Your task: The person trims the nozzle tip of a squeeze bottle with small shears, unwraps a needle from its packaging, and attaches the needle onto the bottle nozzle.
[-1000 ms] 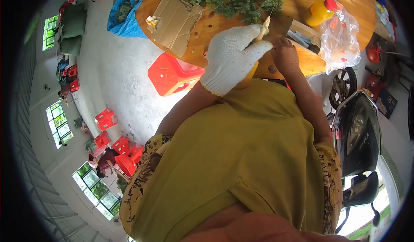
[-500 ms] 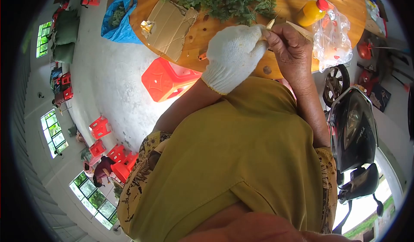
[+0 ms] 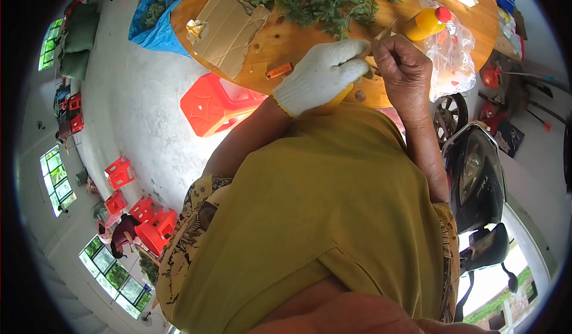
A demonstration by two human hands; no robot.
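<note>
White-gloved left hand (image 3: 325,72) beside bare right hand (image 3: 406,72), near greenery (image 3: 322,3).

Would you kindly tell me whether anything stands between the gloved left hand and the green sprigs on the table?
Nothing visible does: only a strip of bare tabletop shows between the left hand and the sprigs. The cardboard lies off to the left.

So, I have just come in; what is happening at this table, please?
A person works at a brown wooden table, the white-gloved left hand and the bare right hand close together. A thin, pointed, brownish thing shows at the right hand; which hand holds it is unclear. Beyond lies a heap of green leafy sprigs, with a yellow, red-capped bottle to its right.
</note>
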